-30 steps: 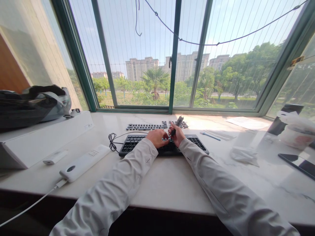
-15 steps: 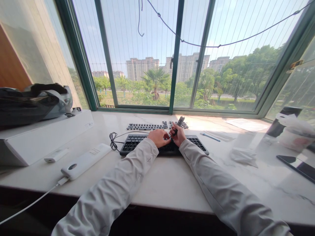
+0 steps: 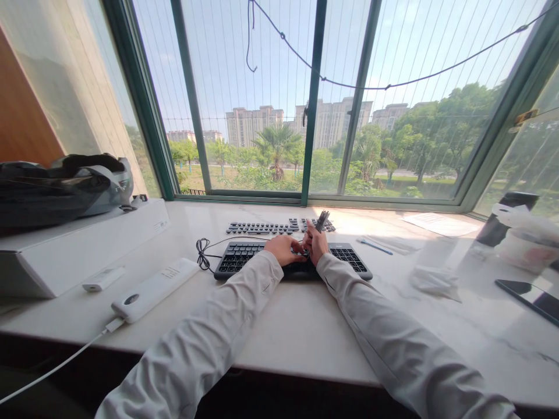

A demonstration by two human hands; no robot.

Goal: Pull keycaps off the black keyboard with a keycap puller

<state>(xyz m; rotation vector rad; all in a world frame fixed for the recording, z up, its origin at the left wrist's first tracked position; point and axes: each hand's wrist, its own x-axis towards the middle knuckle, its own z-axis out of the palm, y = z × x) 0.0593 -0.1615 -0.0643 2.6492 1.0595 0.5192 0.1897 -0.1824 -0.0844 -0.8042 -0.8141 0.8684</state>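
Both hands are working over the black keyboard (image 3: 292, 260) lying mid-table (image 3: 305, 326). The right hand (image 3: 316, 243) is gripping a small dark tool (image 3: 322, 220), its tip pointing toward 1 o'clock. The left hand (image 3: 285, 249) is curling its fingers down onto the keys. Loose keycaps (image 3: 262, 227) are lying in rows at the keyboard's 12 o'clock.

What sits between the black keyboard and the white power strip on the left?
In the head view: the black keyboard's coiled black cable, then bare marble counter before the white power strip.
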